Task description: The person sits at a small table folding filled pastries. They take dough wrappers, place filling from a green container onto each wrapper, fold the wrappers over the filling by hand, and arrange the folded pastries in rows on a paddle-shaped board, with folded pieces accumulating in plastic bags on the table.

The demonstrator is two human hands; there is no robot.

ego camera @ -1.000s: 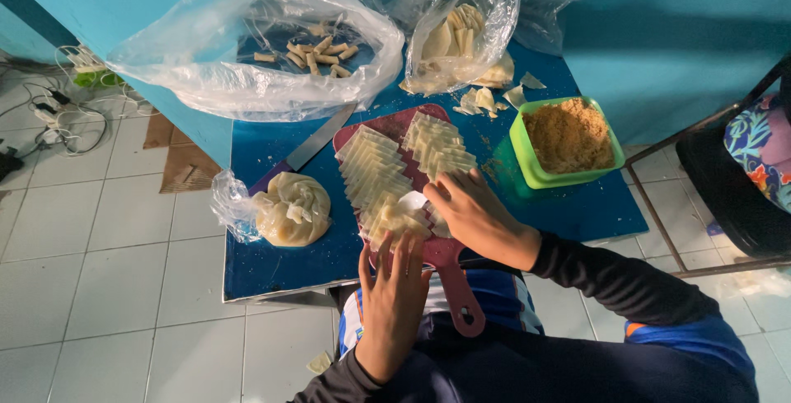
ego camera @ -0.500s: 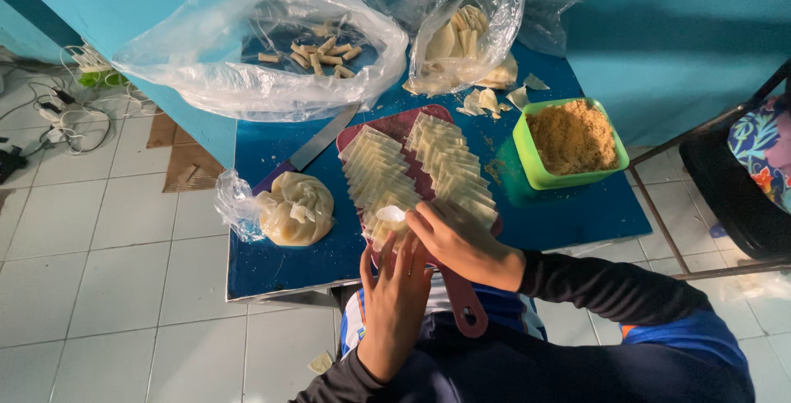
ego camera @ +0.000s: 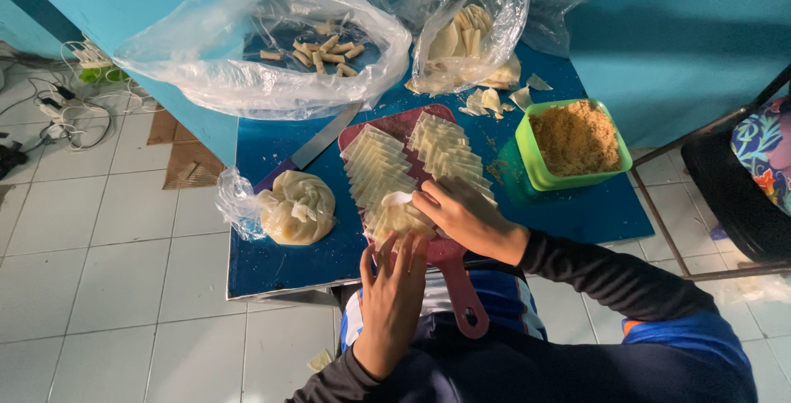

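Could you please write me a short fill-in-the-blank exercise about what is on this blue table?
1. The pale pastry strips are laid out in rows on a red cutting ____.
2. The brown crumbly filling sits in a square tub coloured ____.
3. A long ____ lies on the table, its blade between the board and the big plastic bag.
4. The right hand and left hand both touch the strips at the board's ____ end.

Missing words: board; green; knife; near
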